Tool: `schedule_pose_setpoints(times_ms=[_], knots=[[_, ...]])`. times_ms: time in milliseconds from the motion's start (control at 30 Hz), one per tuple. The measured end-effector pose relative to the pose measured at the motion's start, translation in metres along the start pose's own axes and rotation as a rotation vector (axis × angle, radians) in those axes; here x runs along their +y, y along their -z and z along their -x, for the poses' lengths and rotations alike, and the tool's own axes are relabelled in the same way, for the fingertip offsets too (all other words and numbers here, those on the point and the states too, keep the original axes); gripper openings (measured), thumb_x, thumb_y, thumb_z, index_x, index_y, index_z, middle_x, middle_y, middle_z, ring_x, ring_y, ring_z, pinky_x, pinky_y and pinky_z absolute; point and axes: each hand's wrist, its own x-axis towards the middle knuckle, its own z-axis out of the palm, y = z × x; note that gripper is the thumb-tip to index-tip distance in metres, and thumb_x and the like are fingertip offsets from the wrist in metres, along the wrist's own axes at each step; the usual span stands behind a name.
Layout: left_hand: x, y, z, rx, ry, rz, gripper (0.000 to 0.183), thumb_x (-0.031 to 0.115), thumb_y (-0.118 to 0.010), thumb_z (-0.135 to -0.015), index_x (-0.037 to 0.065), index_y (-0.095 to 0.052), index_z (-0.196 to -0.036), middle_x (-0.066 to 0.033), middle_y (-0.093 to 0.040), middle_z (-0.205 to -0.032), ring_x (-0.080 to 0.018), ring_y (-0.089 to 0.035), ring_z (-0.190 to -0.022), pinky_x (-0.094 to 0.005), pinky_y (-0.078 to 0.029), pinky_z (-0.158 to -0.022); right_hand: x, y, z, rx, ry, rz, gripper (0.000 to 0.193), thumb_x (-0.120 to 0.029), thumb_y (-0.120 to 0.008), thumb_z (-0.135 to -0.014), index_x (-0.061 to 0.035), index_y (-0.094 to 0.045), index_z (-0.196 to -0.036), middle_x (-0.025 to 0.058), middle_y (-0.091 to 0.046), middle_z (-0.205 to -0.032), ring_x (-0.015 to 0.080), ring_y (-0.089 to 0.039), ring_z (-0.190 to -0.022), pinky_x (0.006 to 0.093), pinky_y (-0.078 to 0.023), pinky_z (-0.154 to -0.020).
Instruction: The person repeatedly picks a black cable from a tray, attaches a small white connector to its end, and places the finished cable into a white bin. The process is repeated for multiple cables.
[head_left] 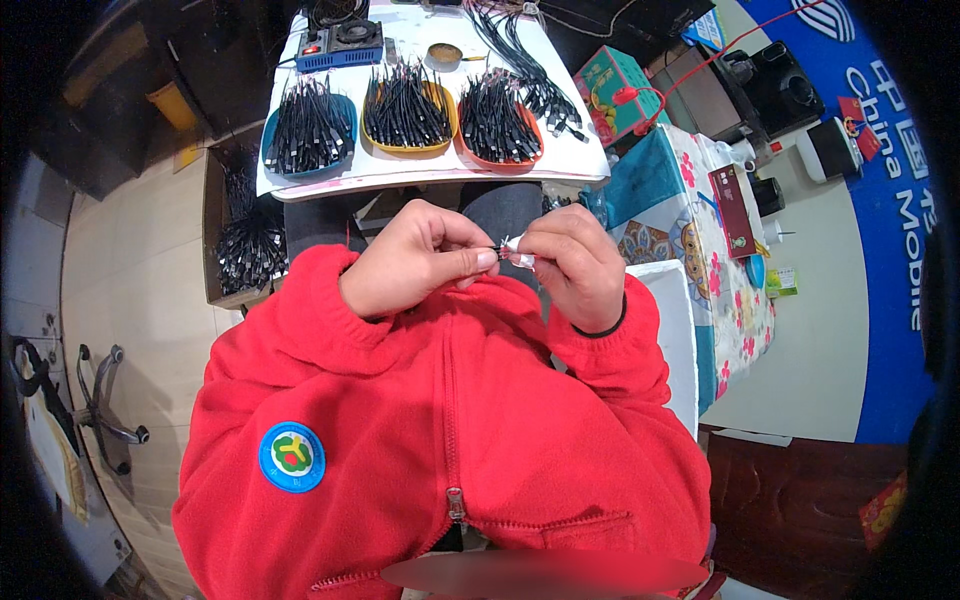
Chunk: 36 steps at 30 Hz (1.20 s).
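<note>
My left hand [415,258] pinches a thin black cable [494,248] between thumb and forefinger, above my lap. At its end, fine reddish and white wire ends show between my two hands. My right hand [578,262] is closed at that end, with a small white piece [519,256] at its fingertips. Whether that piece is held or wrapped round the fingers, I cannot tell. Ahead on the white table [410,178] stand a blue tray [312,172], a yellow tray [405,149] and an orange-red tray [503,164], heaped with short black cables with metal plugs.
Behind the trays are a blue bench device [343,54] and a small round dish [444,53]. More black cables [545,85] lie at the table's right. A cardboard box [213,287] of cables stands left, a colourful carton [612,95] right, beside a flowered tablecloth [715,265].
</note>
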Motion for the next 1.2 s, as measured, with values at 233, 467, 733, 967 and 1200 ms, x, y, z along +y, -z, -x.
schedule_pose_setpoints(times_ms=[233, 467, 733, 967, 1200], knots=[[-0.009, -0.01, -0.002, 0.218, -0.461, -0.586, 0.012, 0.003, -0.062, -0.081, -0.006, -0.064, -0.089, -0.0092, -0.06, -0.069, -0.0161, -0.057, -0.058, -0.0235, -0.045, -0.053, 0.005, -0.008, 0.009, 0.009, -0.076, 0.046, 0.025, 0.005, -0.065, -0.065, -0.0022, -0.057, -0.087, 0.0097, -0.056, -0.081, 0.0254, -0.053, -0.072, 0.0305, -0.044, -0.063], [-0.019, -0.003, -0.008, 0.191, -0.979, -1.335, 0.031, -0.002, -0.062, -0.066, -0.008, -0.057, -0.095, -0.0132, -0.054, -0.067, -0.0276, -0.056, -0.055, -0.0373, -0.045, -0.049, 0.013, -0.009, 0.018, -0.131, -0.972, -1.12, 0.016, -0.016, -0.051, -0.095, -0.0014, -0.056, -0.095, 0.0001, -0.053, -0.088, 0.0066, -0.047, -0.076, 0.0232, -0.04, -0.068], [-0.017, -0.002, -0.003, 0.263, -0.592, -0.633, 0.008, 0.002, -0.065, -0.079, -0.003, -0.065, -0.086, -0.016, -0.062, -0.071, -0.0255, -0.061, -0.06, -0.0311, -0.046, -0.054, -0.002, -0.005, 0.014, 0.068, -0.084, 0.178, 0.036, -0.001, -0.073, -0.064, -0.0054, -0.06, -0.098, 0.0081, -0.059, -0.088, 0.0269, -0.058, -0.079, 0.0355, -0.046, -0.069], [-0.022, -0.006, 0.0, 0.259, -0.682, -0.725, 0.012, 0.002, -0.064, -0.079, -0.003, -0.064, -0.089, -0.0143, -0.061, -0.07, -0.0257, -0.06, -0.059, -0.0323, -0.047, -0.054, -0.004, -0.009, 0.015, -0.015, -0.032, 0.218, 0.029, 0.001, -0.067, -0.067, -0.0049, -0.058, -0.094, 0.0061, -0.058, -0.085, 0.024, -0.057, -0.078, 0.0338, -0.045, -0.066], [-0.031, -0.01, -0.002, 0.298, -0.843, -1.124, 0.014, 0.0, -0.063, -0.078, -0.004, -0.061, -0.091, -0.0133, -0.056, -0.067, -0.0291, -0.057, -0.057, -0.0367, -0.046, -0.051, 0.005, -0.014, 0.029, -0.13, -1.088, -1.237, 0.015, -0.014, -0.051, -0.095, -0.0013, -0.054, -0.103, -0.0006, -0.055, -0.088, 0.0065, -0.05, -0.079, 0.0213, -0.041, -0.071]])
